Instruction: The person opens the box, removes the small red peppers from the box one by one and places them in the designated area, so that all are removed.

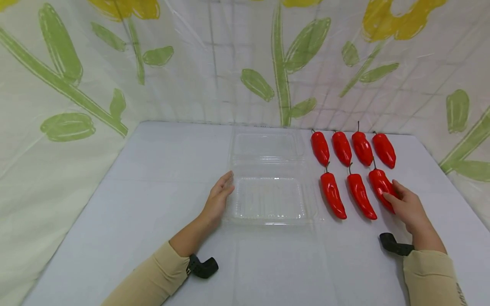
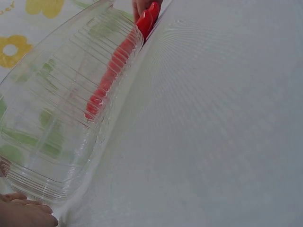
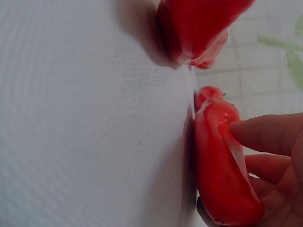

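My right hand (image 1: 411, 208) is at the nearest pepper on the right, a glossy red chili pepper (image 1: 379, 182). In the right wrist view the thumb lies on one side of this pepper (image 3: 222, 165) and fingers reach round the other, pinching it while it lies on the table. My left hand (image 1: 216, 202) is at the left side of a clear plastic clamshell box (image 1: 269, 221), its fingers extended against the wall. The box lies with its lid (image 1: 268, 144) folded back, away from me. In the left wrist view the fingers (image 2: 28, 210) touch the box's end (image 2: 52, 187).
More red peppers lie right of the box: a back row (image 1: 342, 146) of several and two more in front, a left one (image 1: 333, 195) and a middle one (image 1: 361, 195). A white cloth covers the table (image 1: 160, 204). Behind hangs a flower-printed curtain (image 1: 183, 85).
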`<state>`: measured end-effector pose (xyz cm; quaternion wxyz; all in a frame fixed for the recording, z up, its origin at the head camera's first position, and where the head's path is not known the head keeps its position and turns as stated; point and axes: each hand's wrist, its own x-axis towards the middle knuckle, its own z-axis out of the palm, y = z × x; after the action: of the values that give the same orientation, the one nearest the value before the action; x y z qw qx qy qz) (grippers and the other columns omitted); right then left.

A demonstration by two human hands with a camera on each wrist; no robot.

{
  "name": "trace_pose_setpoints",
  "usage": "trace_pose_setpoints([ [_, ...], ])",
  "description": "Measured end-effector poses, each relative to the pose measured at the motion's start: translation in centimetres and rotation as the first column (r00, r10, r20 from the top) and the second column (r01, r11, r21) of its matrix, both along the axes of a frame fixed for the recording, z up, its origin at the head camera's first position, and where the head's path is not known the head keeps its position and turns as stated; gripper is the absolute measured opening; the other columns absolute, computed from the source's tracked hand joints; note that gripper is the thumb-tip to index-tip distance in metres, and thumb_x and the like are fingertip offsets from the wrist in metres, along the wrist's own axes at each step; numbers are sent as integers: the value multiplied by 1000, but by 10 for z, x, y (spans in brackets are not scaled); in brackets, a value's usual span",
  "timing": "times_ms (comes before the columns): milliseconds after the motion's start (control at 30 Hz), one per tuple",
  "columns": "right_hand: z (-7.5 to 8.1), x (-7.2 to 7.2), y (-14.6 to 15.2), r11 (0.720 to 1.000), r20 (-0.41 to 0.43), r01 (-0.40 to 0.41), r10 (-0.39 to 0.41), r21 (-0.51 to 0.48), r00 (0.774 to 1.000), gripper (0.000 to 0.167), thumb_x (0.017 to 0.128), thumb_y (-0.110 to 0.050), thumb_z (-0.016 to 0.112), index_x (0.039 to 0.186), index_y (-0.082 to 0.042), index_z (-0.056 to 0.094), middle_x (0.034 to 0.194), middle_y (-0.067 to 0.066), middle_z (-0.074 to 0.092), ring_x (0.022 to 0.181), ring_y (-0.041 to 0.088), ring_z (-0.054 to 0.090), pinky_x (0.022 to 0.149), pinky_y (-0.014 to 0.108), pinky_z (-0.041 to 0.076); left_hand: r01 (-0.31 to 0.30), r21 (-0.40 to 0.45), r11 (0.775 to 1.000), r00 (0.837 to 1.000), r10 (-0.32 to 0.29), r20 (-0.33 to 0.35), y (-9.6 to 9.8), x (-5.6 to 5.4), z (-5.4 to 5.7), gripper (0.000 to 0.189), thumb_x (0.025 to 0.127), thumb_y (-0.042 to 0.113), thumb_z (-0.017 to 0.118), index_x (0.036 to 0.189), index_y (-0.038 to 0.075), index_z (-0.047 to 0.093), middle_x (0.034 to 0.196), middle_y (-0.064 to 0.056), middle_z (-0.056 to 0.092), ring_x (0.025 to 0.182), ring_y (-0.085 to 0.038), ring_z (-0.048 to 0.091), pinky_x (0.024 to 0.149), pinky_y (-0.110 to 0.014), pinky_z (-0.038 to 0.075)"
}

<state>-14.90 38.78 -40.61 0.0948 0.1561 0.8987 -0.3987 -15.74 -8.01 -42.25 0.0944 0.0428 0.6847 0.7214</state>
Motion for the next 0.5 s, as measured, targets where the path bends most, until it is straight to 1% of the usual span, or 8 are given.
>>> trace_pose_setpoints([
  [300, 2, 0, 0, 1000, -2, -7, 7, -10, 1000, 79, 95, -47, 39, 147, -8, -8, 150, 33, 3, 135, 55, 8, 100, 63, 33, -6, 6, 1000, 1000, 6, 6, 0, -1, -1, 52, 98, 8, 33, 146, -1, 18, 156, -14, 13, 146, -27, 6, 119, -43, 5],
  [500, 3, 1, 0, 1000, 14, -3, 3, -17, 1000, 78, 96, -46, 38, 147, -8, -8, 149, 34, 6, 134, 55, 11, 100, 63, 33, -9, 6, 1000, 1000, 9, -25, 0, 1, -2, 53, 97, 12, 34, 146, 0, 19, 156, -14, 14, 146, -28, 8, 119, -43, 6],
])
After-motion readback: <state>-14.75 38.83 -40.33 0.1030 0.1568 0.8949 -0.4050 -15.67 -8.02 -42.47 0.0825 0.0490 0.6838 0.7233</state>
